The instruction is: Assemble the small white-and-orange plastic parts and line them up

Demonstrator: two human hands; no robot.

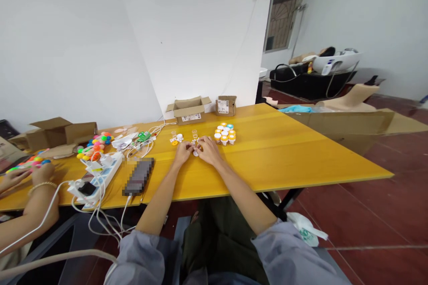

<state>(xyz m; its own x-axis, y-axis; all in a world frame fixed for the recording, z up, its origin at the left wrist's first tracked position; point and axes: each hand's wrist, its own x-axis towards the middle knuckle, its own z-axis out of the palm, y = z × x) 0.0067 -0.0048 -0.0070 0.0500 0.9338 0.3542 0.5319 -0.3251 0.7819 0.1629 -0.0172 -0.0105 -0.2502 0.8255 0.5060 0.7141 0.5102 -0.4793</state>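
Close together over the yellow table (267,156), my left hand (183,153) and my right hand (208,149) meet with bent fingers. Both look closed in a pinch around small whitish bits, too tiny to name. A round white piece (195,153) lies just under the fingertips. Beyond them stands a small clear jar (195,134). To the left are an orange lid (174,143) and small white pieces (179,137). Right of my right hand is a cluster of several small jars (224,135) with white, orange and teal lids.
An open cardboard box (190,111) and a smaller box (226,106) stand by the wall. At left are a dark phone (138,177), a power strip (100,180) with trailing cables, and colourful beads (96,146). Another person's hand (43,173) works at far left.
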